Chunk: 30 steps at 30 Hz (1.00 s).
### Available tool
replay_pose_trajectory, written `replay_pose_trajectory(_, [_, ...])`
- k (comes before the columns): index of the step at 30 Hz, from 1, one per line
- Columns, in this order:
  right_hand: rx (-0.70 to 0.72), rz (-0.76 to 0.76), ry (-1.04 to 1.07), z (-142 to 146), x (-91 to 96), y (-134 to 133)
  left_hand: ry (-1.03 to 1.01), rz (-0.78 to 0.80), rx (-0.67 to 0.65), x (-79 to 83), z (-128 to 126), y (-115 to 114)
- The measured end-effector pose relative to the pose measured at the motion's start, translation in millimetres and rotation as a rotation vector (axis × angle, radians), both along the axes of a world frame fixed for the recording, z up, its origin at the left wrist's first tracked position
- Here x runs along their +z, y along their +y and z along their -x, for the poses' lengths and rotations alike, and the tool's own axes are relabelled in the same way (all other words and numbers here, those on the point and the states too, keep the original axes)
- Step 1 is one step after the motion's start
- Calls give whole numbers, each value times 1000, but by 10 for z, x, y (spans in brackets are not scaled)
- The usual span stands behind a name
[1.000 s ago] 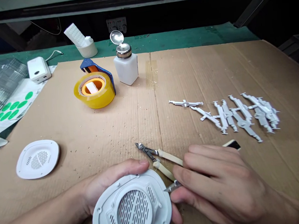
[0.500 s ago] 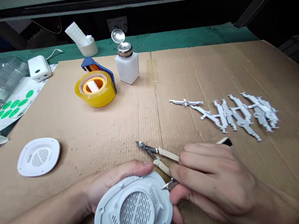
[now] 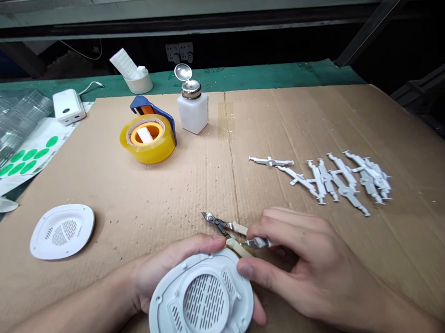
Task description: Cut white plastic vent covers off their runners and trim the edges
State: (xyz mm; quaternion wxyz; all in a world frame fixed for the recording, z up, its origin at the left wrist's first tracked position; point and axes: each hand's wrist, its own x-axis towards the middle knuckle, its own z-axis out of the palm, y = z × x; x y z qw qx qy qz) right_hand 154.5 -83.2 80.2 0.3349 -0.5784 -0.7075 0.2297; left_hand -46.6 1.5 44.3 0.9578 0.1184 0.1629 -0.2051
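Note:
My left hand (image 3: 172,270) grips a white plastic slotted cover (image 3: 204,302) from below and behind, with its fingers mostly hidden under it. My right hand (image 3: 307,267) holds a metal-tipped craft knife (image 3: 259,242) between fingers and thumb, its point close to the cover's upper rim. Whether the point touches the rim is hard to tell. The thumb of that hand rests near the cover's right edge. Side cutters with cream handles (image 3: 222,226) lie on the cardboard just beyond both hands, partly hidden by the knife and cover.
The cardboard mat (image 3: 280,123) holds a yellow tape roll (image 3: 149,140), a white dispenser bottle (image 3: 192,105), white plastic sprue parts (image 3: 332,180) and a second white cover (image 3: 62,231). A white power bank (image 3: 68,106) and a green-dotted sheet (image 3: 29,158) lie at the far left.
My right hand has moved up and left, and the knife now lies more level, its dark handle end hidden. The cover has shifted slightly right, and the whole view has tilted down.

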Motion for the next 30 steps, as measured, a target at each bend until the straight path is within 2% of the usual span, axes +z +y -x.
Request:
replay_pose_trajectory(7, [-138, -30, -105, -4, 4, -18, -20, 18, -32, -45, -11, 1])
replay_pose_trajectory(9, [-182, -75, -180, -53, -13, -17, 0, -18, -28, 19, 44, 35])
replay_pose_trajectory(11, [-215, -126, -262, -128, -49, -13, 49, -157, 40, 153, 151, 122])
replay_pose_trajectory(12, [-227, -148, -314, -171, -74, -9, 87, -314, 131, 240, 216, 184])
replay_pose_trajectory(13, [-237, -168, -375, -214, -104, -5, 133, -551, 247, 330, 282, 253])
replay_pose_trajectory(15, [-271, -210, -508, -291, -176, 7, 296, -1248, 433, 485, 387, 395])
replay_pose_trajectory(16, [-290, -226, -575, -321, -216, 11, 422, -1641, 442, 534, 417, 459])
replay_pose_trajectory(17, [-310, -235, -634, -345, -257, 14, 548, -1993, 369, 561, 430, 514])
replay_pose_trajectory(18, [-326, -234, -682, -363, -298, 15, 638, -2255, 230, 567, 429, 559])
replay_pose_trajectory(19, [-335, -225, -717, -375, -335, 14, 686, -2415, 70, 559, 420, 592])
replay_pose_trajectory(21, [-330, -191, -756, -388, -397, 8, 653, -2506, -168, 539, 417, 632])
replay_pose_trajectory(22, [-326, -177, -764, -390, -418, 5, 616, -2510, -217, 543, 441, 644])
replay_pose_trajectory(24, [-323, -164, -774, -390, -438, 4, 601, -2561, -212, 591, 577, 664])
replay_pose_trajectory(26, [-336, -174, -790, -383, -429, 10, 612, -2628, -212, 658, 832, 694])
replay_pose_trajectory(27, [-345, -188, -796, -377, -416, 14, 605, -2623, -279, 681, 991, 713])
replay_pose_trajectory(29, [-361, -234, -792, -364, -378, 23, 617, -2527, -411, 686, 1322, 753])
replay_pose_trajectory(30, [-362, -259, -775, -357, -355, 28, 645, -2474, -437, 671, 1475, 769])
